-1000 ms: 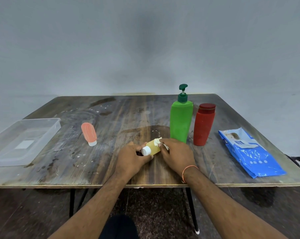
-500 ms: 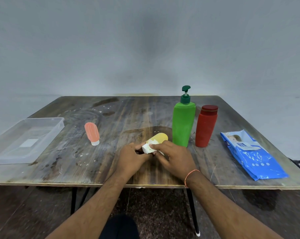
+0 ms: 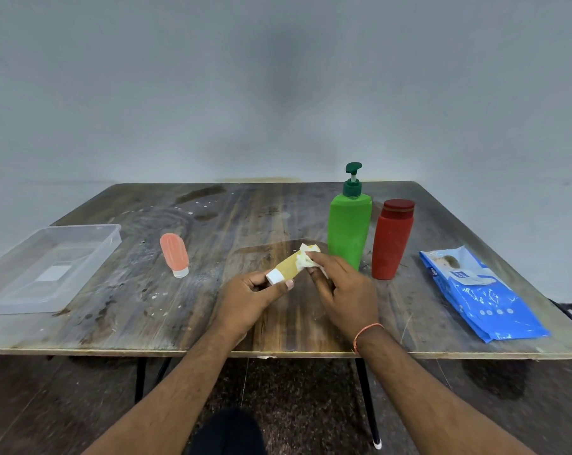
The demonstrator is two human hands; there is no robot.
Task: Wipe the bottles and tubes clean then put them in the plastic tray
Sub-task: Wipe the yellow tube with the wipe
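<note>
Head view shows a worn wooden table filling the lower middle, streaked and spotted with pale marks. At about nine o'clock on it sits the clear plastic tray, with a pale label showing through its base. At three o'clock lies a blue wipes pack, flat, its flap toward the far end. Toward one o'clock the green pump bottle stands upright, and just beside it on the three o'clock side stands the red bottle, upright with its cap on. At ten o'clock, well apart from the tray, the pink tube lies on the table with its white cap nearest the person. Near the centre, above the tabletop, the left hand has its fingers and thumb curled round the white-capped end of the yellow tube, which slants up toward one o'clock. The right hand pinches a crumpled white wipe against the tube's far end, which nearly reaches the green bottle's base.
</note>
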